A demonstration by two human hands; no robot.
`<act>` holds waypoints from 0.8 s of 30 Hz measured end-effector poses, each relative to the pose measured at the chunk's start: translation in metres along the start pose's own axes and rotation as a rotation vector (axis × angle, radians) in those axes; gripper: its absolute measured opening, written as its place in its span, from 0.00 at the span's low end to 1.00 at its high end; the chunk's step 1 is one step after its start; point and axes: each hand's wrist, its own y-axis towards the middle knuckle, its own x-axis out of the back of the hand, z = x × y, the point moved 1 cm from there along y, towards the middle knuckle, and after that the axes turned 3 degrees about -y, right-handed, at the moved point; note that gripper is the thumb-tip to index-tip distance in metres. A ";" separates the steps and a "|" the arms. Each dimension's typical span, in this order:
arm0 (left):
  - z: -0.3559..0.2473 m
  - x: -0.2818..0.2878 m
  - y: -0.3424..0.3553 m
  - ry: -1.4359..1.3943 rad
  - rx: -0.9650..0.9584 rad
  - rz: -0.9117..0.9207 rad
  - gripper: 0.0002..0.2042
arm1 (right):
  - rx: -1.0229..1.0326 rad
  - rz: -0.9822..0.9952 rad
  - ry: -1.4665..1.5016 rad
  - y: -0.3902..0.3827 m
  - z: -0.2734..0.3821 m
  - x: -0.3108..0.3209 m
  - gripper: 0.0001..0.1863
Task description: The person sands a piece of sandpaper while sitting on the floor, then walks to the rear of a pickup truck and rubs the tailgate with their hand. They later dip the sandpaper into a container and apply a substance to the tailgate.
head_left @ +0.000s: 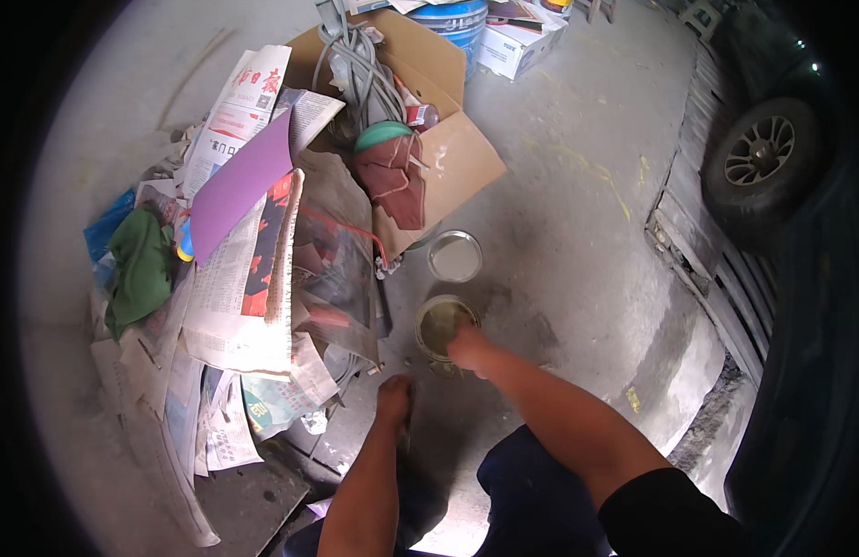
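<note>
An open round tin (429, 345) stands on the concrete floor in front of me, with yellowish-grey stuff inside. My right hand (470, 349) reaches over its right rim, fingers bent down into the mouth; what they grip, if anything, is hidden. Just beyond the tin lies a round lid (455, 256), pale inside with a metal rim. Nearer to me and left of the tin, my left hand (394, 401) is closed, low over the floor. A thin dark edge shows along its right side, too little to name.
Newspapers (234, 306), a purple sheet (242, 190) and a green cloth (140, 265) are heaped at left. Behind stands a cardboard box (462, 162) with a grey hose (364, 70). A blue bucket (457, 35) and white box (517, 51) sit farther back; a car wheel (759, 153) is at right.
</note>
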 end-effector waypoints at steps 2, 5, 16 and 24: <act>-0.018 -0.017 -0.001 -0.069 0.031 0.009 0.14 | -0.002 -0.017 -0.141 0.015 -0.025 -0.024 0.33; -0.050 -0.042 -0.012 -0.230 0.041 -0.005 0.20 | -0.053 -0.190 -0.157 0.019 -0.014 -0.033 0.34; -0.052 -0.055 0.008 -0.195 -0.039 0.083 0.33 | -0.422 -0.289 0.120 0.010 0.054 0.007 0.40; -0.023 -0.050 0.037 -0.059 -0.213 -0.027 0.30 | -0.379 -0.279 0.144 0.009 0.055 0.011 0.39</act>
